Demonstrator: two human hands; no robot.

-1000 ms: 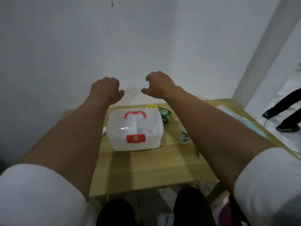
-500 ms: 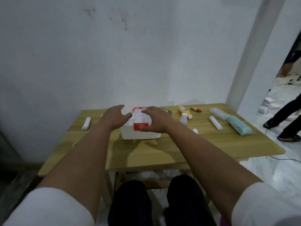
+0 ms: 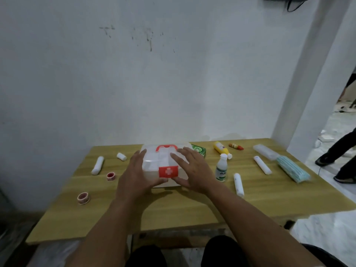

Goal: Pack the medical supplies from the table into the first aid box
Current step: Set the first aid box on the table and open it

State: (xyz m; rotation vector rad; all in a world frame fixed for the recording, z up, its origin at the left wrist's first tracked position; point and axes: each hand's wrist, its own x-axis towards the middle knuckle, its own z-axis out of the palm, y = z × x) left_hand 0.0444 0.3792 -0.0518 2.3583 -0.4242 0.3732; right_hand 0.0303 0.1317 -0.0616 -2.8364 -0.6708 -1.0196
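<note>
The left hand [image 3: 134,176] and right hand [image 3: 194,170] cover both front corners of the first aid box [image 3: 163,160], so I can't tell whether their grip is firm. The green packet [image 3: 199,151] sits half hidden behind it. Print on the white bottle [image 3: 221,168] is too small to read. Someone's legs [image 3: 341,151] are cut off at the right edge.

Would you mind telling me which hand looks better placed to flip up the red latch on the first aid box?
Probably the left hand: its thumb lies just below the red latch on the first aid box front. The right hand rests flat over the lid, well placed to steady it.
</note>
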